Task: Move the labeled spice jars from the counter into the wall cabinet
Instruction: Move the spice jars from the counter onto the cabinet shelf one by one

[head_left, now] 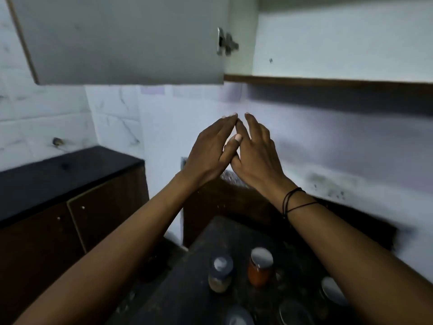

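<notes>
**Kitchen corner: hands raised, jars on counter**

Head view.
- Left hand (212, 150): raised in front of the tiled wall (328, 141), fingers straight and together, holding nothing. Its thumb lies across the right hand's fingers.
- Right hand (256, 152): raised beside the left, fingers loosely spread, empty; fingertips of both hands meet at the top. A black thread band (295, 202) circles the wrist.
- Wall cabinet (339, 41): upper right, open, pale interior, dark wood lower edge. Its door (121, 38) swings out to the left, with a metal hinge (226, 42) at its inner edge.
- Counter (187, 289): dark, below the forearms.
- Jar with orange-red contents (260, 267): upright on the counter, lid on.
- Jar with pale contents (220, 274): upright just left of it, apart, lid on.
- Further jars (332, 290): lower right, partly hidden behind the right forearm; labels too blurred to read.
- Side counter (58, 174): black top, brown doors beneath, far left.
</notes>
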The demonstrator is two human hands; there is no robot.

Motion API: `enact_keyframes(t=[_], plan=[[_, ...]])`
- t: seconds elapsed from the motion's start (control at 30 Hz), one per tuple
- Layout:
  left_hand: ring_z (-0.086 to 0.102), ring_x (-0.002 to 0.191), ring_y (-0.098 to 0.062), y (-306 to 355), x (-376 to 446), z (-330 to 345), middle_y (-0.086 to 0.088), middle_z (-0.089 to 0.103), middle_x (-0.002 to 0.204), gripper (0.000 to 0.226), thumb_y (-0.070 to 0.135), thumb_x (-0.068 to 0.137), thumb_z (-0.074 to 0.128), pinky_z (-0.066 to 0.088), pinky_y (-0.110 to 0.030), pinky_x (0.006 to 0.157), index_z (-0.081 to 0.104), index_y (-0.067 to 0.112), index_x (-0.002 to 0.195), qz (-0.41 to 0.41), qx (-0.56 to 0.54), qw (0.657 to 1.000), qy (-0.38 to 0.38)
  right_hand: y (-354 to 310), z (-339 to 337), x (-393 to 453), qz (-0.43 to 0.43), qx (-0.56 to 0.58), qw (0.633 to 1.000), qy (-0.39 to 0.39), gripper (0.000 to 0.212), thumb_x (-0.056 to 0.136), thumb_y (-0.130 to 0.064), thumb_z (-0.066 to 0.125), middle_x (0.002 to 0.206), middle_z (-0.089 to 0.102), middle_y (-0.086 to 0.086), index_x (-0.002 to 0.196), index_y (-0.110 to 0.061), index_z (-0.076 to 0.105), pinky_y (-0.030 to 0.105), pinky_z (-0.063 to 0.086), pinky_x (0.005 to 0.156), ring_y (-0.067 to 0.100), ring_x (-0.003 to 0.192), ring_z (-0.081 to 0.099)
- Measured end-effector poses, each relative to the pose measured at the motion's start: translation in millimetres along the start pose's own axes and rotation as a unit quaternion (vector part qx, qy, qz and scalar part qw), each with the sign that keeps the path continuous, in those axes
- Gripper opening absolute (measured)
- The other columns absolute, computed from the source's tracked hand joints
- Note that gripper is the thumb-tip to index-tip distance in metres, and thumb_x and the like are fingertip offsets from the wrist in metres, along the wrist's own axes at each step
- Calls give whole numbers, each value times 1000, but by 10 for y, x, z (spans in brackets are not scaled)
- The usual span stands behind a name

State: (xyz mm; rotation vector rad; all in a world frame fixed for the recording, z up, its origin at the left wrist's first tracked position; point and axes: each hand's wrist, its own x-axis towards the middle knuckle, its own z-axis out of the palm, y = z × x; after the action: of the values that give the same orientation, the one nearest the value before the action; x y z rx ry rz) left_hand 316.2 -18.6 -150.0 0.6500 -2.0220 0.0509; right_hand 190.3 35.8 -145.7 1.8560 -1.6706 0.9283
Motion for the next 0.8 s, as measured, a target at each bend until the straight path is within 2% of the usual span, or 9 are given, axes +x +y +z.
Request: enact_keyframes(t=[0.07, 0.17, 0.3, 0.4, 0.6, 0.7, 0.8], plan=[[37, 144, -21, 14, -268, 326, -9, 45, 153, 51, 35, 104, 37, 26, -25, 117, 42, 8, 148, -12, -28, 998, -48, 156, 178, -370, 44, 0, 999, -32, 65, 91, -31, 48, 160, 20, 11, 151, -14, 29, 47, 37, 107, 32, 143, 24], [39, 143, -24, 14, -704, 721, -14, 45, 152, 55, 35, 104, 33, 30, -32, 118, 39, 4, 148, -23, -64, 991, -118, 290, 435, -882, 90, 8, 992, -87, 65, 91, -30, 45, 160, 20, 12, 151, -13, 28, 50, 35, 108, 34, 142, 24], [42, 140, -26, -15, -1369, 1158, -18, 45, 151, 52, 28, 104, 35, 28, -25, 116, 38, 1, 149, -43, -117, 975, -183, 401, 801, -1562, 129, -4, 979, -161, 64, 93, -32, 44, 159, 20, 16, 151, -10, 26, 52, 39, 106, 38, 142, 26], [41, 141, -27, -82, -1783, 1395, -18, 44, 152, 53, 28, 104, 35, 31, -31, 117, 38, 1, 148, -69, -127, 963, -229, 416, 1081, -1982, 165, 10, 965, -205, 65, 94, -34, 44, 160, 19, 16, 152, -11, 25, 51, 38, 106, 37, 142, 24], [50, 132, -27, -309, -2357, 1678, -20, 56, 140, 40, 20, 105, 39, 21, -20, 115, 52, 0, 138, -78, -99, 956, -264, 341, 1536, -2462, 217, 62, 930, -290, 64, 97, -34, 42, 158, 19, 18, 153, -12, 18, 47, 29, 113, 36, 144, 24], [51, 134, -30, -487, -2604, 1841, -21, 56, 140, 43, 21, 104, 36, 27, -33, 120, 56, -1, 135, -86, -59, 952, -289, 275, 1721, -2634, 226, 77, 918, -317, 60, 99, -30, 40, 156, 21, 19, 151, -8, 21, 44, 23, 117, 37, 143, 25], [33, 146, -28, -674, -2834, 1985, -14, 44, 153, 49, 32, 107, 27, 25, -46, 120, 46, 9, 145, -123, -6, 931, -343, 233, 1916, -2784, 251, 100, 892, -363, 62, 99, -32, 41, 159, 14, 17, 153, -10, 19, 45, 21, 117, 36, 146, 19]])
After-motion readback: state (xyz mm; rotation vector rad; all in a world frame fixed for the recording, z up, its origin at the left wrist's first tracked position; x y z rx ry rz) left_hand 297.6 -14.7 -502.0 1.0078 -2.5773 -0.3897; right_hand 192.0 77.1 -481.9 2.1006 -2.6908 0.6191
